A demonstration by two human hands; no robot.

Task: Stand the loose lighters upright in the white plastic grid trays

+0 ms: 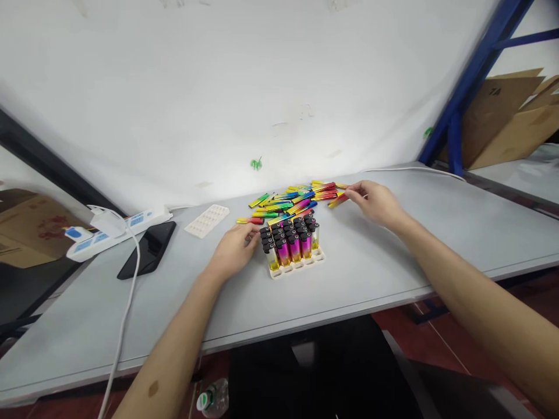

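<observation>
Your right hand [376, 202] is at the right end of the pile of loose pieces [300, 203], with thumb and forefinger closed together on the red end of a red-and-yellow piece [338, 201]; its yellow end points left, toward the pile. Your left hand [236, 247] rests low over the grey table [371, 262], at the left side of the black-topped lighters [294, 247]. Its fingers are curled inward beside the nearest lighters; whether they grip, touch or only adjoin them cannot be told from this view. The lighters stand upright in rows in a white tray [299, 269], directly in front of you, between your two hands; empty sockets show along the tray's front edge. The pile lies just behind the lighters, its shiny pieces crossing one another in red, yellow, green, blue and pink. A second white tray [207, 220] lies flat beyond your left hand, apart from the pile. Farther left, note the black phone [148, 251] and, beside it, the white power strip [146, 219]; a white cable [126, 314] runs across the table and over its front edge.
</observation>
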